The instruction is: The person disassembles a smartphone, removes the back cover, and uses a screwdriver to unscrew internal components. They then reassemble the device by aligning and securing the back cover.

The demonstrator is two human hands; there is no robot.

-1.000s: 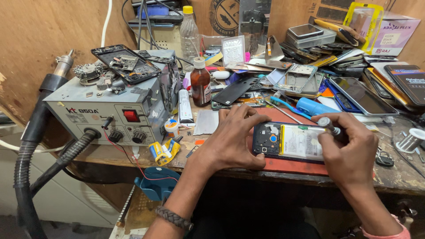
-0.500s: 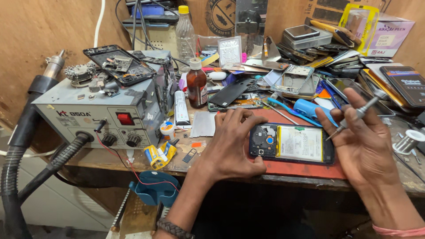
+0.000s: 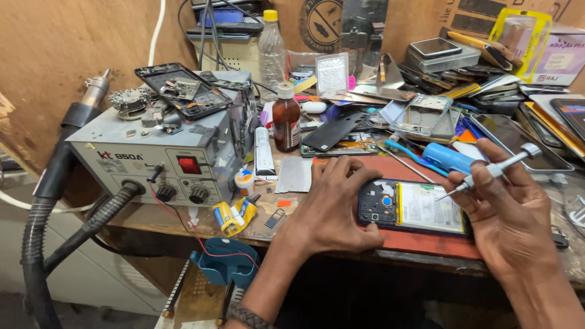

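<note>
A cluttered wooden workbench (image 3: 183, 225) carries the work, with a red mat (image 3: 426, 244) at its near edge. On the mat lies the opened phone (image 3: 414, 207), back cover off, battery exposed. Your left hand (image 3: 332, 204) presses flat on its left end, fingers spread. Your right hand (image 3: 509, 213) pinches a small screwdriver (image 3: 487, 173), tip apparently just above the battery. Treat the phone as light, rigid and fragile: hold the frame edges only. Farther left stands a grey hot-air station (image 3: 164, 152), and a brown bottle (image 3: 286, 122) behind
</note>
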